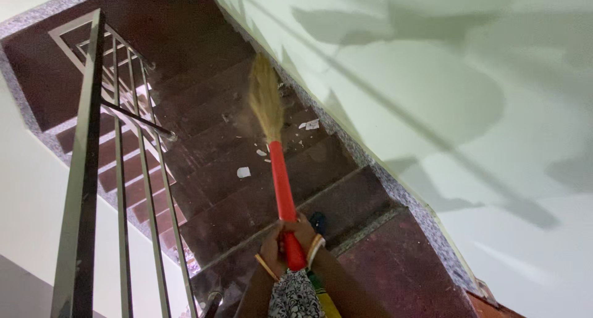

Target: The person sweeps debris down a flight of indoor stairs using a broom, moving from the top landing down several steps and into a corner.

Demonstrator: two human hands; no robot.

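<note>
A broom with a red handle [281, 185] and a tuft of straw bristles [265, 98] points down a flight of dark red-brown stairs [216, 145]. Both hands grip the lower end of the red handle. My left hand [272, 249] wraps it from the left, a thin bangle on its wrist. My right hand [304, 231] holds it from the right, with pale bangles on the wrist. The bristles hover blurred over the steps further down. Small white scraps of paper [244, 172] and bits of litter [309, 125] lie on the steps near the bristles.
A metal stair railing [83, 169] with vertical bars runs along the left. A pale green wall [445, 95] bounds the stairs on the right, with a speckled grey skirting [395, 191]. A landing [55, 58] lies at the bottom.
</note>
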